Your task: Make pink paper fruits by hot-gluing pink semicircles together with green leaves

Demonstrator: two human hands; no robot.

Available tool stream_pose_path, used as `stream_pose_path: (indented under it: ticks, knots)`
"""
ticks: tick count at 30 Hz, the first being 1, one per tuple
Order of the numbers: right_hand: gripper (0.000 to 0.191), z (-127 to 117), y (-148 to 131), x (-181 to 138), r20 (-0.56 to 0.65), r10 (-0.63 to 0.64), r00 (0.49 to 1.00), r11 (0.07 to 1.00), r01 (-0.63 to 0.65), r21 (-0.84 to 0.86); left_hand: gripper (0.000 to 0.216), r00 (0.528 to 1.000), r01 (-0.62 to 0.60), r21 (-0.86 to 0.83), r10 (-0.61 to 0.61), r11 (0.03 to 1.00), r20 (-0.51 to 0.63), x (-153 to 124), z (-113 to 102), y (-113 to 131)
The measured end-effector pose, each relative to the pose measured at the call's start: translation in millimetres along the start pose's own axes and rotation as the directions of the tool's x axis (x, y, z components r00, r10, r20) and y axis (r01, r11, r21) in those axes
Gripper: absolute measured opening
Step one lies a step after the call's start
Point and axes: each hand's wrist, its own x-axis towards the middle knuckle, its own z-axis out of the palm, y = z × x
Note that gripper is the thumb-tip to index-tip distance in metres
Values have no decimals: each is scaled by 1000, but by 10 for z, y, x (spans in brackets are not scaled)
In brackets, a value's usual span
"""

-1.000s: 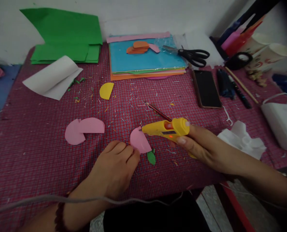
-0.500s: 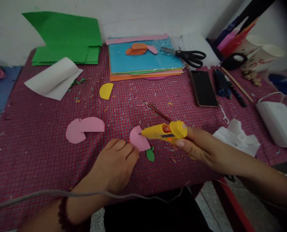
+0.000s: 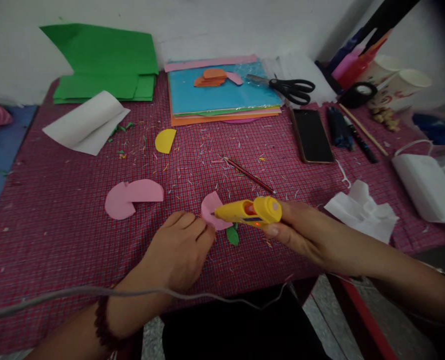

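Note:
In my right hand (image 3: 297,232) is a yellow hot glue gun (image 3: 245,211), its small light glowing and its nozzle pointing left over a pink paper piece (image 3: 210,204). Whether the tip touches the paper I cannot tell. My left hand (image 3: 181,250) is closed, with thumb and forefinger pinching the paper's lower left edge on the table. A green paper leaf (image 3: 232,236) lies just below that piece. Left of it rest other pink cut shapes (image 3: 119,201), overlapping one another. A yellow paper half-circle (image 3: 165,141) lies farther back.
A pencil (image 3: 249,175) lies behind the glue gun. Black scissors (image 3: 292,90) rest on stacked coloured sheets (image 3: 192,95). On the right are a phone (image 3: 313,135), crumpled tissue (image 3: 363,212) and a white box (image 3: 428,187). A cord (image 3: 140,291) crosses in front, over my left forearm.
The glue gun's nozzle has moved slightly left and down across the pink paper piece, uncovering more of the pencil. My left hand keeps its pinch. The whole view has shifted a little.

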Motion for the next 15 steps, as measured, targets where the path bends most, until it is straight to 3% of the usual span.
stream_pose_path:
  ticks: [6,8,10,12,13,15]
  knots:
    - [22,-58,-69,-178,32,34,999,999,-35,30,24,1000,-20,-36,20,999,-19,10,-66,-35]
    - [23,-111,-76,-269,12,41,999,997,-42,57,27,993,21,-61,-28,998,-113,9,-112,-70]
    - [26,-177,-29,-358,-92,64,994,998,-62,27,28,951,113,-63,-126,992,-281,-1,-157,-118]
    - [32,-240,98,-411,-248,80,965,986,-114,-123,28,871,208,-54,-211,977,-444,-19,-193,-171]
    - [35,-266,189,-417,-348,74,934,957,-165,-238,29,834,238,-48,-229,970,-501,-30,-206,-195]
    - [44,-303,406,-391,-434,59,899,837,-281,-469,30,802,248,-49,-233,968,-549,-51,-219,-229]
